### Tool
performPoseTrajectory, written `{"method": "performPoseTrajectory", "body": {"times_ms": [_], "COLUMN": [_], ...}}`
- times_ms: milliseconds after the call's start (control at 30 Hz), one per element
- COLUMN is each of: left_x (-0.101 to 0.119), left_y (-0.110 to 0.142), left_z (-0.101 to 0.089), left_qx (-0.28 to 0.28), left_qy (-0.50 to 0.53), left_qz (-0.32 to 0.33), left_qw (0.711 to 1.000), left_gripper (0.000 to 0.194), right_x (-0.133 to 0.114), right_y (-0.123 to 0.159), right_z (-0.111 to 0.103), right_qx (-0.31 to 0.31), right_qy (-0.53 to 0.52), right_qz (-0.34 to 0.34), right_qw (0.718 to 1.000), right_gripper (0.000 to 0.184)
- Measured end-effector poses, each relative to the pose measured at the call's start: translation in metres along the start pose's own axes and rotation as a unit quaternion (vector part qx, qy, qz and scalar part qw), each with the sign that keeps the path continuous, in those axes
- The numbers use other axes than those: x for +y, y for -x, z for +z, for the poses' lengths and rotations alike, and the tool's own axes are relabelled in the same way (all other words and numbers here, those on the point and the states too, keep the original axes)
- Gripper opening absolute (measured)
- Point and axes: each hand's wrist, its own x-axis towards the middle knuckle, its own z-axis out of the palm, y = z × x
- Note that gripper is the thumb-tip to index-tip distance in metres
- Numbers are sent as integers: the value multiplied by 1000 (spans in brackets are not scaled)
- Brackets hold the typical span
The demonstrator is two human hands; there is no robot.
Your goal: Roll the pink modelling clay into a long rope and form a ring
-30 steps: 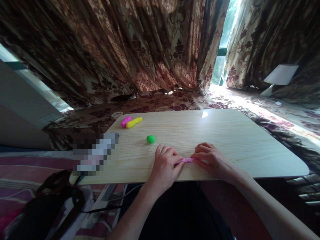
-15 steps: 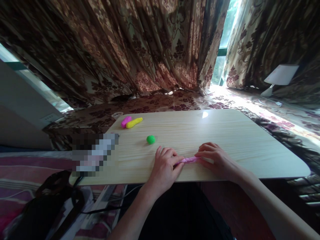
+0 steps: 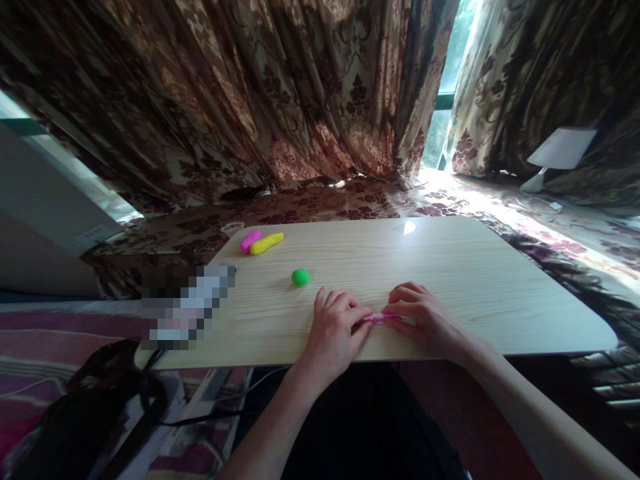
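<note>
A thin pink clay roll (image 3: 377,318) lies on the light wooden table (image 3: 450,267) near its front edge. My left hand (image 3: 333,330) rests palm down on the roll's left end, fingers curled over it. My right hand (image 3: 423,320) covers the right end, fingers bent and pressing on it. Only a short stretch of the roll shows between the two hands. A small green clay ball (image 3: 300,277) sits just beyond my left hand.
A magenta clay stick (image 3: 250,241) and a yellow clay stick (image 3: 267,243) lie side by side at the table's far left corner. A blurred object (image 3: 183,307) lies on the left edge. Patterned curtains hang behind. A white lamp (image 3: 557,153) stands far right.
My hands have come closer together, so less of the pink roll shows between them than half a second ago. The other clay pieces have not moved.
</note>
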Motion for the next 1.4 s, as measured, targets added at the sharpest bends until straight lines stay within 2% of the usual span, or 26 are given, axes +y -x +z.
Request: {"method": "performPoseTrajectory", "body": {"times_ms": [167, 400, 633, 767, 933, 1100, 1233, 1400], "left_x": [-2, -1, -6, -13, -16, -25, -34, -37], "left_y": [-1, -3, 7, 14, 14, 20, 25, 25], "left_z": [-2, -2, -11, -19, -23, -26, -28, -28], "left_qx": [-8, -22, -22, -13, -31, -7, 13, 7], "left_qy": [-13, -10, 19, 23, 8, 7, 8, 4], "left_qz": [9, 12, -4, -32, -13, -25, -47, -31], "left_qw": [1000, 1000, 1000, 999, 999, 1000, 999, 999], "left_gripper": [13, 13, 22, 9, 13, 22, 12, 13], "right_x": [-5, -13, -2, 2, -2, 2, 9, 10], "right_y": [0, -8, -2, 5, 5, 7, 9, 9], "right_z": [-1, -2, -4, -6, -11, -10, -6, -6], "right_qx": [3, -6, -12, -14, -23, -12, -14, -6], "right_qy": [2, -11, -7, -1, 2, 10, 3, 1], "right_qz": [18, 8, 3, 6, 3, 20, 16, 10], "right_qw": [1000, 1000, 1000, 1000, 1000, 1000, 1000, 1000], "right_gripper": [16, 13, 19, 23, 22, 17, 14, 15]}}
